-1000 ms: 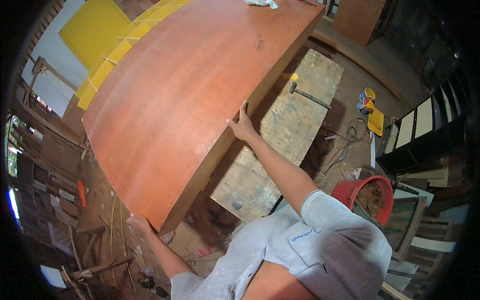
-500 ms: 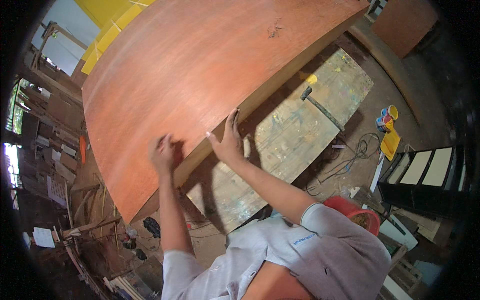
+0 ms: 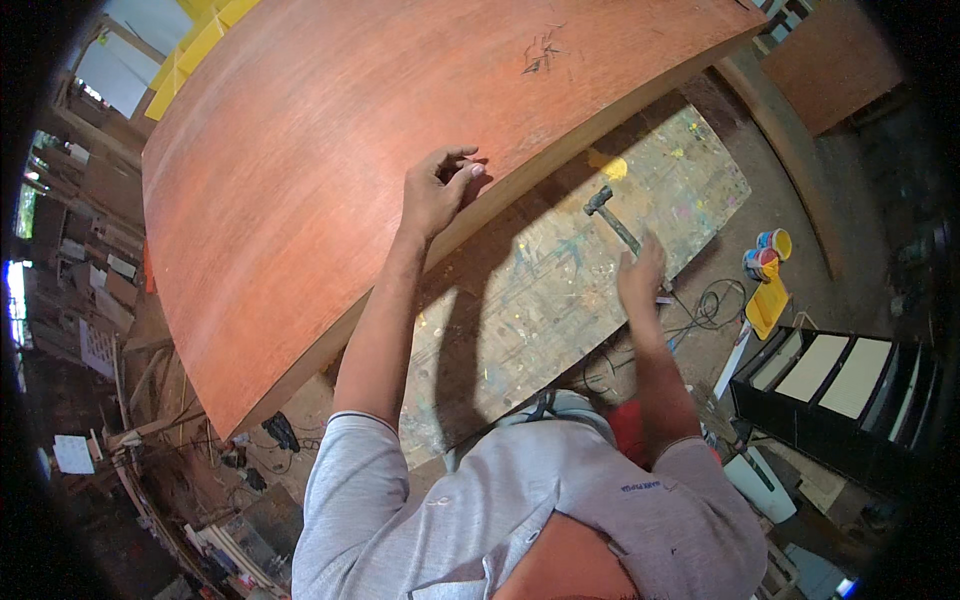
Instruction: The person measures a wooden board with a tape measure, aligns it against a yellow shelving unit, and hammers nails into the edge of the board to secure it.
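My left hand (image 3: 438, 192) rests at the near edge of a large reddish-brown wooden panel (image 3: 300, 190). Its fingers are curled, with the thumb close to the fingertips; anything pinched there is too small to make out. On the paint-spattered board (image 3: 530, 320) lies a hammer (image 3: 615, 220), its head pointing away from me. Over the handle's near end is my right hand (image 3: 642, 278), smeared by motion, so its grip is unclear. Farther along the panel sits a small pile of thin dark nails (image 3: 541, 55).
Paint cans (image 3: 768, 255) and a yellow tray (image 3: 767, 305) stand on the floor at right, near a tangled cable (image 3: 715, 305). A black cabinet with cream panels (image 3: 825, 375) is beyond them. Scrap wood crowds the left side. A curved wooden piece (image 3: 785, 160) lies at far right.
My right hand has left the panel's edge and moved right to the hammer handle. My left hand has shifted right and farther along the panel. The view has moved slightly.
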`<state>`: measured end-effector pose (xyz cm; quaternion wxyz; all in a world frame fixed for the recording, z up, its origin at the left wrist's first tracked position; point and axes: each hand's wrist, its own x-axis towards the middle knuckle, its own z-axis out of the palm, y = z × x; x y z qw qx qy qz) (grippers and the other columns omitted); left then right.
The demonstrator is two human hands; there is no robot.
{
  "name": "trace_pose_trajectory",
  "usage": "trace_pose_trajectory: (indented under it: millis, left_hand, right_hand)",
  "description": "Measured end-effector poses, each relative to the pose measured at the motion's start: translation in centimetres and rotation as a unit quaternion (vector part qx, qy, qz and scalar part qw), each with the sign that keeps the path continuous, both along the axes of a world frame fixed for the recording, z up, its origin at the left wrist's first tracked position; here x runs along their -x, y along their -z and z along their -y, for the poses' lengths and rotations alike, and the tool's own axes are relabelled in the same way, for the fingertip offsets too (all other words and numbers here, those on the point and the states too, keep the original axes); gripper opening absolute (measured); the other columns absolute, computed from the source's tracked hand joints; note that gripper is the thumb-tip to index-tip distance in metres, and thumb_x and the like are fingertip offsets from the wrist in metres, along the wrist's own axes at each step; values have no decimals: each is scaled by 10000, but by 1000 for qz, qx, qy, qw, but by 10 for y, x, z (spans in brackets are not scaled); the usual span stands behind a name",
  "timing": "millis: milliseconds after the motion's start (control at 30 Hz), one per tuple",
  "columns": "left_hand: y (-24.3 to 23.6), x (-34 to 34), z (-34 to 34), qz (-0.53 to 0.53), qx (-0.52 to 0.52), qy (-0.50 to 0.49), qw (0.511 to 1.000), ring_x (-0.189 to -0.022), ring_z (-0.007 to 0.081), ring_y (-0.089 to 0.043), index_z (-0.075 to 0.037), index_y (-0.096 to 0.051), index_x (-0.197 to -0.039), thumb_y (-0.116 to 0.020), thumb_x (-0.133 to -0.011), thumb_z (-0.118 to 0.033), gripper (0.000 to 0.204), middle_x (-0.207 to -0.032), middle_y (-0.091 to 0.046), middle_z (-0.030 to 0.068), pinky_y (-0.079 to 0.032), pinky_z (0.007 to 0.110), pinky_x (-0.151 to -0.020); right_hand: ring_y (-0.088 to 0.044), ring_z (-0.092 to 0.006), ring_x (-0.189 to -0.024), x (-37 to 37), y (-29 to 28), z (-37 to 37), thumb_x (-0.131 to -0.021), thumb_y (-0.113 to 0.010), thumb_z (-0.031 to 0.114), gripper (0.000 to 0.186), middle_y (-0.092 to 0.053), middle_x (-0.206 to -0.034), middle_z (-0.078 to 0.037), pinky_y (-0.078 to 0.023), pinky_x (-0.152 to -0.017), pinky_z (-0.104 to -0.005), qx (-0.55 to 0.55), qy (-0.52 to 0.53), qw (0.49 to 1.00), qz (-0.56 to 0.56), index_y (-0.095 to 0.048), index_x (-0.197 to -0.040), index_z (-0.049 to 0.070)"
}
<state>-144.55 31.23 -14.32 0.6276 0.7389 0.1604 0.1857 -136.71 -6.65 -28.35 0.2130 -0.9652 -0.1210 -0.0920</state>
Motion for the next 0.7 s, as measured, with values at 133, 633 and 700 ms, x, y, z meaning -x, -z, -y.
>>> trace_pose_trajectory:
  millis: [133, 633, 700]
  left_hand:
    - [11, 4, -12, -41, -14, 16, 999, -925, 178, -796, 41, -777, -1152, -738, -1039, -70, 164, -1001, -827, 109, -636, 303, -835]
    - [7, 2, -9, -48, -120, 35, 991, -910, 124, -768, -5, -798, -1029, -787, -1012, -101, 99, -966, -834, 81, -619, 300, -826]
    - [13, 2, -10, -34, -152, 42, 987, -921, 126, -768, -4, -787, -1028, -805, -997, -86, 90, -976, -832, 81, -621, 300, -830]
  right_hand:
    - [-542, -439, -1367, -28, -1, 21, -951, -801, 209, 469, -612, -1450, -247, -449, -1126, -526, 102, -10, 985, -140, -645, -1353, 23]
    - [-718, -293, -857, 37, -107, -15, -1118, -621, 254, 398, -711, -979, -120, -574, -813, -454, -271, -142, 935, -182, -582, -1458, 52]
    - [-742, -353, -927, 36, -136, -32, -1114, -625, 253, 420, -739, -1054, -158, -579, -838, -474, -244, -179, 946, -115, -574, -1493, 80]
